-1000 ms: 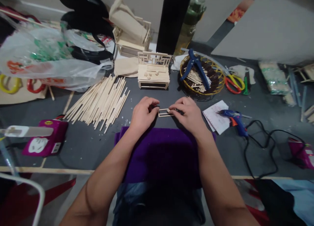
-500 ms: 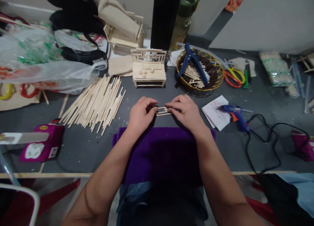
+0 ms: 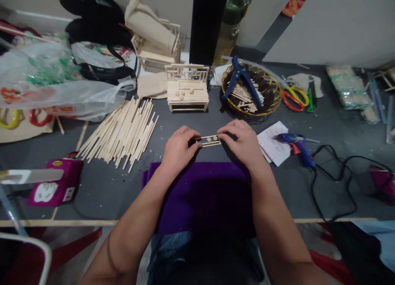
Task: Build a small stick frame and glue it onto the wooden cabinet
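Observation:
A small wooden frame (image 3: 209,140) made of thin sticks, with two tiny flower-shaped pieces in its middle, is held flat just above the grey table (image 3: 123,186). My left hand (image 3: 178,150) pinches its left end with thumb and fingers. The frame's right end is pinched by my right hand (image 3: 241,143). Both hands rest just beyond a purple cloth (image 3: 200,194) at the table's near edge.
A pile of long wooden sticks (image 3: 123,128) lies to the left. A miniature wooden bench (image 3: 187,89) stands behind the hands. A wire basket (image 3: 251,91) holds blue cutters and stick offcuts. A blue glue gun (image 3: 294,145) lies on paper at right, its black cord trailing. Scissors (image 3: 294,97) and a plastic bag (image 3: 55,83) lie further out.
The frame has been turned in my fingers from edge-on to flat, so its face with the two small flower pieces now shows. Both hands stayed in place.

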